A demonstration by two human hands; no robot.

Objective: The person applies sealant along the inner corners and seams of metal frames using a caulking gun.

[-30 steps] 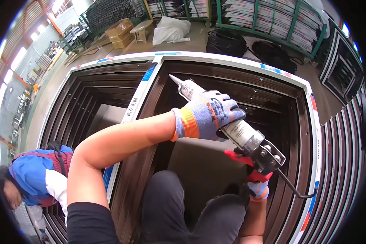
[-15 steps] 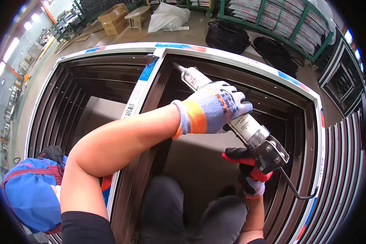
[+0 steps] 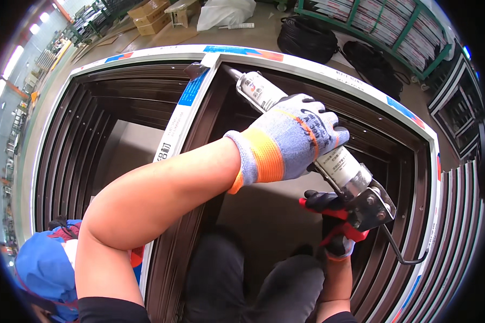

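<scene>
My left hand point(image 3: 299, 137), in a grey-blue knit glove with an orange cuff, is wrapped around the barrel of a caulking gun point(image 3: 366, 207) loaded with a white sealant tube point(image 3: 339, 164). At the gun's rear, my right hand point(image 3: 338, 245), gloved with dark fingers, grips the red handle point(image 3: 354, 232). A bent metal rod point(image 3: 396, 248) sticks out behind. The gun lies slantwise over a stack of brown metal frames point(image 3: 380, 126), its nozzle point(image 3: 231, 71) close to the corner where the white-filmed divider point(image 3: 180, 116) meets the far rail. Whether the tip touches is unclear.
A person in a blue cap point(image 3: 46, 264) is at the lower left, beside the frames. Beyond the far rail lie black coils point(image 3: 307, 40), a white plastic sheet point(image 3: 223, 13) and cardboard boxes point(image 3: 148, 16). A green rack point(image 3: 380, 32) stands far right, and more profiles point(image 3: 458, 215) line the right side.
The caulking gun's nozzle has moved slightly nearer the far corner, with both hands still on the gun. The blue cap sits lower, and the whole view has shifted a little.
</scene>
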